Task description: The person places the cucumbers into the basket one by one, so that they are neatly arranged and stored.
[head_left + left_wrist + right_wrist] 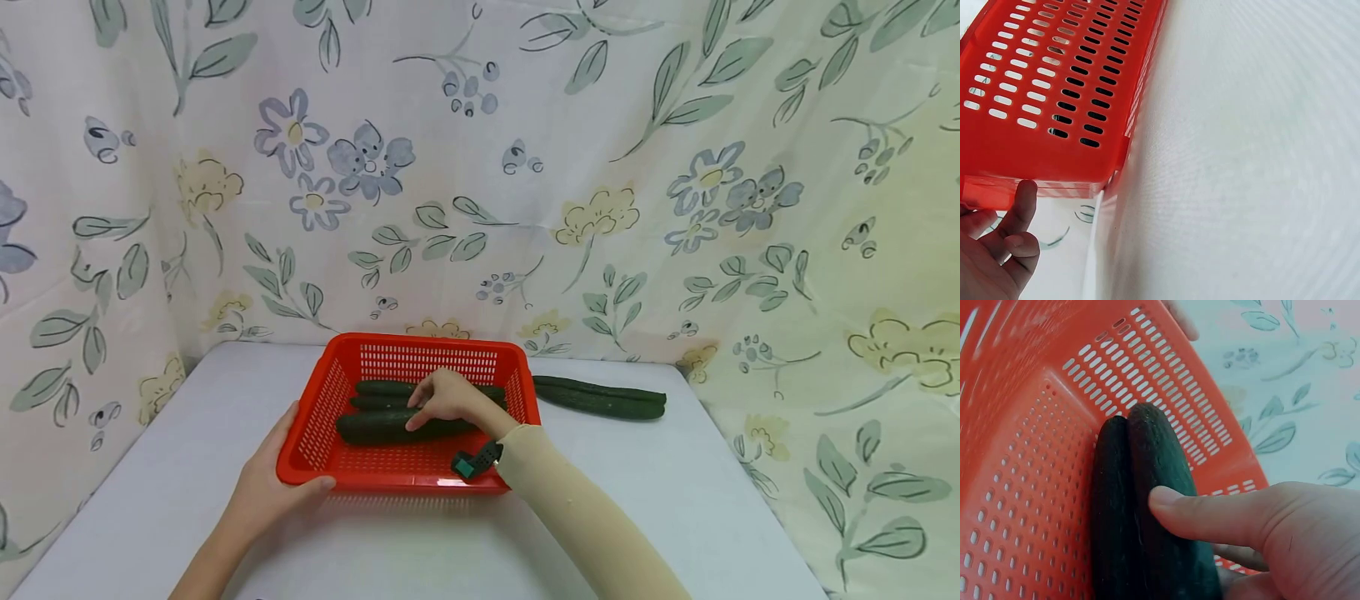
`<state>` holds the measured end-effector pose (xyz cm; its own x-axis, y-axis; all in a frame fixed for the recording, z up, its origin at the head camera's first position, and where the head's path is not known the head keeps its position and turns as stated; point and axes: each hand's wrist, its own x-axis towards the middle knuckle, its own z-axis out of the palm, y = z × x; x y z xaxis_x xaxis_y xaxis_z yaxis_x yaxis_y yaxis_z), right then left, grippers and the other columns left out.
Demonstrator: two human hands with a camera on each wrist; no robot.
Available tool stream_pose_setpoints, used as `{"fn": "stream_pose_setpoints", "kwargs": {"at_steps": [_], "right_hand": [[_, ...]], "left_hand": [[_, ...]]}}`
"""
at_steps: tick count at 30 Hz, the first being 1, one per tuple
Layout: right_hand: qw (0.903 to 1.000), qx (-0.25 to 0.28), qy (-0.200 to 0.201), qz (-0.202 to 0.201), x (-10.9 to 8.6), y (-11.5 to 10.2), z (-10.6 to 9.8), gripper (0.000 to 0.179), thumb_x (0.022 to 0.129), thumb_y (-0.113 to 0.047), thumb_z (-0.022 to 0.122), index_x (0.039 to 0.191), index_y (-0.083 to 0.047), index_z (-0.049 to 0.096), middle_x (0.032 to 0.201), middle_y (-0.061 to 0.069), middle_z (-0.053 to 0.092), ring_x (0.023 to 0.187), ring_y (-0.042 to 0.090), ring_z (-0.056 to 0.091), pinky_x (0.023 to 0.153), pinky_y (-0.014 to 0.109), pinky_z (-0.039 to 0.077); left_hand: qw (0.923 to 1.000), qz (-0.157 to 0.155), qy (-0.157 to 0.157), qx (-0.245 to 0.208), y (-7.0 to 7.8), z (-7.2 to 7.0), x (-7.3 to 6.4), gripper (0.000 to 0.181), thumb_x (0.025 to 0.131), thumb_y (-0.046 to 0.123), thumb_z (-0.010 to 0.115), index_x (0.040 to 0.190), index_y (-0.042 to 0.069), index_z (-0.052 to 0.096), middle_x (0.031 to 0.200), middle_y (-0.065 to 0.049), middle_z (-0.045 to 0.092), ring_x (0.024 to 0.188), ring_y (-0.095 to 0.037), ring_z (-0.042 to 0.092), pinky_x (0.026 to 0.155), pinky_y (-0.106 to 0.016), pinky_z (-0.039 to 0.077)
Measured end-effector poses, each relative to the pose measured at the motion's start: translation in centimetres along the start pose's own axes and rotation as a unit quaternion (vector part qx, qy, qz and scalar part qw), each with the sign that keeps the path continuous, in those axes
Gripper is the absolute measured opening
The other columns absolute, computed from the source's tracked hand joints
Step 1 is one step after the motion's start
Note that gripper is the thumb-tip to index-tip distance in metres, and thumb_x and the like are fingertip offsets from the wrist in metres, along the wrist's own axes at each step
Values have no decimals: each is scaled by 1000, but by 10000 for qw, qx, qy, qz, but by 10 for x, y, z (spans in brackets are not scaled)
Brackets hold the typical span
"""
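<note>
A red plastic basket (pixel 322 478) with slotted walls stands on the table and holds several dark green cucumbers (pixel 375 427) lying crosswise. My right hand (pixel 450 398) reaches into it from above and grips a cucumber (pixel 1159 450) between thumb and fingers. Another cucumber (pixel 1113 487) lies right alongside that one. The far fingers are partly hidden behind the gripped cucumber. My left hand (pixel 266 483) holds the basket at its front left corner, thumb over the front rim and fingers along the left side. In the left wrist view its fingers (pixel 1020 212) touch the basket's edge.
To the right of the basket, more cucumbers (pixel 600 398) lie together on the white table (pixel 637 500). A black strap device with a green part (pixel 467 467) sits at the right wrist. Floral curtain (pixel 465 167) hangs behind and at both sides.
</note>
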<state>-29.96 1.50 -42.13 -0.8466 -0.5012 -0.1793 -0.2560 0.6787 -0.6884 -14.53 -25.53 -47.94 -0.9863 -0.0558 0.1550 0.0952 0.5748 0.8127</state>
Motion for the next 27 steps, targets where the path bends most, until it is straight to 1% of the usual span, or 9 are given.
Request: {"fn": "stream_pose_setpoints", "kwargs": {"at_steps": [4,8,12,15,18,21,23,27], "right_hand": [[9998,62,-159,-65,-2,1,-1,21,75,-19,99,86,-16,81,80,-3,74,77,13,63,69,27,52],[9980,-106,-536,-308,-2,1,-3,23,72,-14,99,83,-14,80,75,-3,73,71,11,62,66,24,51],[9929,-330,-981,-586,0,5,-1,24,71,-10,100,82,-14,78,73,-3,73,67,9,62,64,23,52],[9891,-424,-1206,-733,2,9,0,25,71,-11,100,82,-14,78,73,-4,72,66,8,61,63,22,52],[9868,-555,-1306,-780,3,11,2,27,71,-13,101,81,-15,76,69,-5,68,64,8,57,60,22,49],[9844,-883,-1334,-734,4,12,2,27,71,-18,101,77,-18,75,65,-6,64,63,7,52,59,22,45],[9822,-1137,-1334,-680,4,13,2,26,71,-21,102,73,-20,75,65,-8,65,64,7,51,59,22,44],[9792,-1450,-1205,-752,4,13,1,26,74,-23,100,67,-20,75,67,-11,70,69,5,53,62,21,46]], "left_hand": [[10000,13,4,10,0,-1,0,124,81,40,91,172,12,11,167,-26,34,139,-47,48,93,-61,61],[9999,95,38,57,0,-1,0,123,82,39,91,171,11,12,167,-25,35,138,-47,49,92,-60,61],[9998,162,72,104,0,-1,0,122,82,38,92,171,10,14,166,-26,36,138,-46,49,93,-60,61],[9998,169,77,111,0,-1,-1,122,82,37,92,171,10,14,166,-26,36,138,-46,49,93,-59,61],[9998,148,80,105,0,-1,-1,122,81,37,92,171,10,14,166,-25,36,137,-46,49,92,-58,62],[9999,115,67,95,0,0,-1,122,81,38,92,171,12,13,166,-25,35,138,-46,49,91,-58,62],[9999,99,53,70,-1,0,-1,123,81,38,92,172,12,13,167,-25,35,139,-47,48,91,-59,62],[9999,96,50,51,-1,0,0,123,81,38,92,172,12,13,167,-25,35,139,-47,47,92,-59,62]]}}
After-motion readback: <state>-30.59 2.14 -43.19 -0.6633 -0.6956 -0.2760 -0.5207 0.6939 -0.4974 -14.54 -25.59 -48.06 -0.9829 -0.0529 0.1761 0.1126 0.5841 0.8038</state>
